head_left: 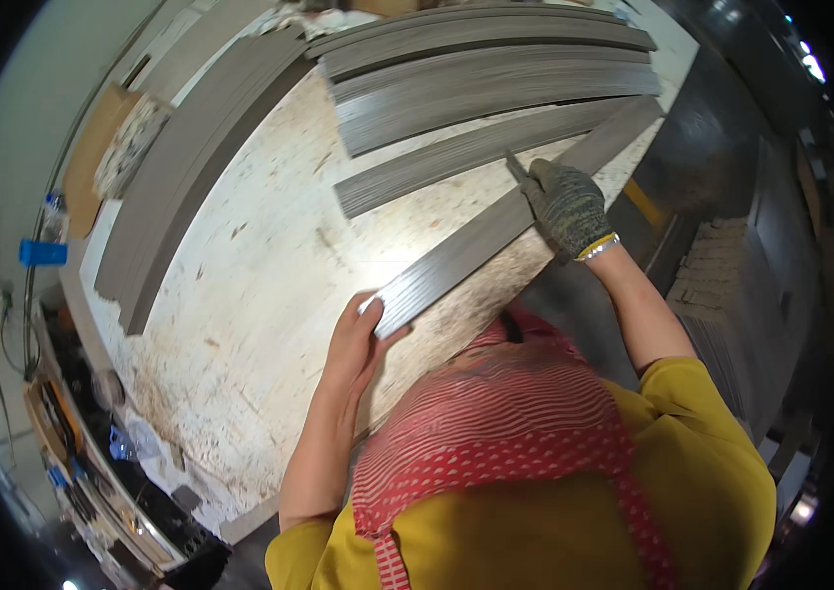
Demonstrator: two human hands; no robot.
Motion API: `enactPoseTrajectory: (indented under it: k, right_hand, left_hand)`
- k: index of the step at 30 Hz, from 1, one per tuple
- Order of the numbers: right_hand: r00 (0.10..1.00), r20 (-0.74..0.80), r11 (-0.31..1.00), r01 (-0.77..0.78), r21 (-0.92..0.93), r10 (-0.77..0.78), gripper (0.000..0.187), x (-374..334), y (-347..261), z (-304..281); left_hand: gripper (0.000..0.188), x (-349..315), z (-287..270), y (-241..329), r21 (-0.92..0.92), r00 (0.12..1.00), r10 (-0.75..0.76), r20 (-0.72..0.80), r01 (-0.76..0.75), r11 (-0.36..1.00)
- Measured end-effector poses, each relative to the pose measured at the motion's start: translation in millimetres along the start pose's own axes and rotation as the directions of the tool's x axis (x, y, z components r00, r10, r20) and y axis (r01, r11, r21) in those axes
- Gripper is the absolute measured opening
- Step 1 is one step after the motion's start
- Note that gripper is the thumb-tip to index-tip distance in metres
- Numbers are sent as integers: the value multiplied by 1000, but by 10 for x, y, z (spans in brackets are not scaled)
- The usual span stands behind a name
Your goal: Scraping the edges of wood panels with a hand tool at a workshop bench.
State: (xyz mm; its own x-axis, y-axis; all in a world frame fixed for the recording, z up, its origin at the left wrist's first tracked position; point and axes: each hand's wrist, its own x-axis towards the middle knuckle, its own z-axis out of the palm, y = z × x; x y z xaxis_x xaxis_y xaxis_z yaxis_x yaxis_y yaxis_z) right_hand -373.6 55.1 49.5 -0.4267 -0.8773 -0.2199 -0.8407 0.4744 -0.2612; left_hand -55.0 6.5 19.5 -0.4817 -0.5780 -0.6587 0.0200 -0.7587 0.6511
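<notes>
My bare left hand point(353, 339) grips the near-left end of a grey wood-grain plank point(461, 256), its thumb on top. The plank lies slantwise along the table's front edge, its far end up to the right. My right hand point(569, 205), in a dark knitted glove with a yellow cuff, is closed around a thin flat dark tool point(515, 167) whose tip sticks out past the thumb. That hand rests at the plank's edge, about midway along; whether the tool touches the plank I cannot tell. A single grey plank point(476, 157) lies just beyond.
Stacked grey planks point(495, 84) lie at the back of the stained white table point(269, 246). Another long stack point(205, 167) runs down its left side. A blue container point(43, 253) is at far left; a tool shelf point(92, 492) lower left. A tall pile of boards point(731, 285) stands at right.
</notes>
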Motion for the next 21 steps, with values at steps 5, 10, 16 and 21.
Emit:
enactPoseTrajectory:
  k: [5, 10, 16, 21]
  right_hand:
    - [707, -79, 708, 683, -182, -702, 15, -541, -765, 440]
    - [909, -329, 965, 216, -150, -255, 18, -62, 864, 273]
    - [805, -208, 830, 529, -174, -556, 12, -205, 111, 473]
    - [897, -348, 873, 77, -482, -271, 21, 453, 2023, 1196]
  left_hand:
    - [30, -219, -180, -92, 50, 998, 17, 56, -20, 999]
    - [37, -503, -841, -114, 169, 1000, 2, -2, -2, 986]
    - [27, -450, -836, -4, 251, 998, -16, -59, 31, 967]
    - [30, -603, -844, 233, 412, 987, 1, -159, 66, 909]
